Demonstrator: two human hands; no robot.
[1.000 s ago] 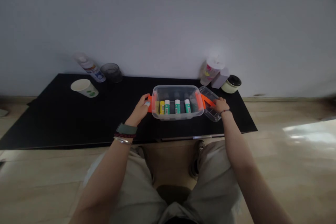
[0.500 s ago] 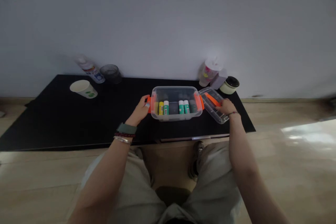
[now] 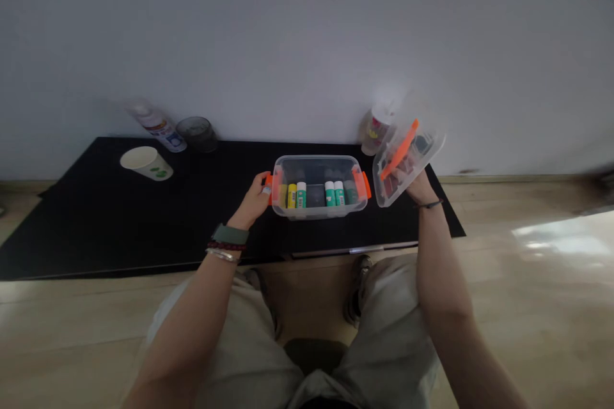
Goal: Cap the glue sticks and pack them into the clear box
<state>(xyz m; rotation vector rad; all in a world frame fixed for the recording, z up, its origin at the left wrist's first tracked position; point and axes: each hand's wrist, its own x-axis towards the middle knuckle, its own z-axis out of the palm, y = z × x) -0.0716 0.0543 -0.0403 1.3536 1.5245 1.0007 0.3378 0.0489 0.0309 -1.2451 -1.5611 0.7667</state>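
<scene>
Clear plastic storage box [image 3: 319, 169] sits uncovered on the black tabletop [image 3: 144, 223], with a row of glue-stick tubes [image 3: 300, 195] in yellow and green labels inside. At the left, the left hand [image 3: 252, 201], forearm reaching forward, curls around the box's orange end handle [image 3: 269, 188] and keeps the box in place. To the right, the right hand [image 3: 417, 188], forearm raised, has hold of the clear lid [image 3: 407, 160] and tilts it up above the tabletop edge, its orange strip [image 3: 399, 150] showing and the fingers partly hidden behind it.
</scene>
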